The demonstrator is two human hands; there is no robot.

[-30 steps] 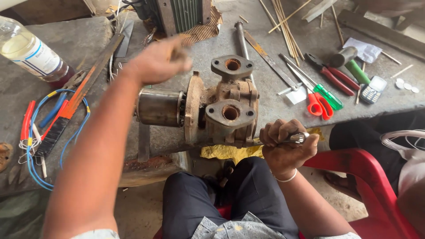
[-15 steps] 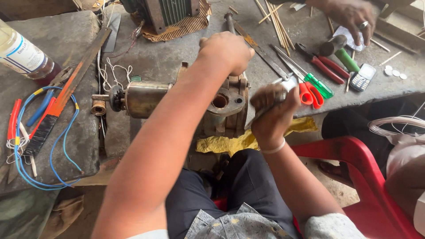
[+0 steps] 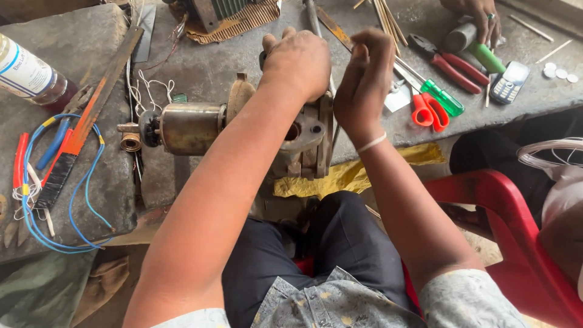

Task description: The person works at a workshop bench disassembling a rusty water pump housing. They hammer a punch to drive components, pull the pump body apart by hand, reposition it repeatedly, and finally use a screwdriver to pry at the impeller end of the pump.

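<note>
Bracing rusty grey metal pump-and-motor assembly [image 3: 243, 130] on grey stone surface [image 3: 206, 67]: left hand [image 3: 297, 61] clamped over housing top, steadying it. Right hand [image 3: 364, 82] fisted beside flange, gripped object hidden.

Two hands [image 3: 297, 61] [image 3: 364, 82], one pump [image 3: 303, 136], one bottle [image 3: 27, 73]

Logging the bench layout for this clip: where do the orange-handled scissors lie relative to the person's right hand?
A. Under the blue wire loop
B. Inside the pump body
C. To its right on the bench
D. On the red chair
C: the orange-handled scissors lie flat on the grey bench, just right of the raised right hand, beside a green-handled tool.
</note>
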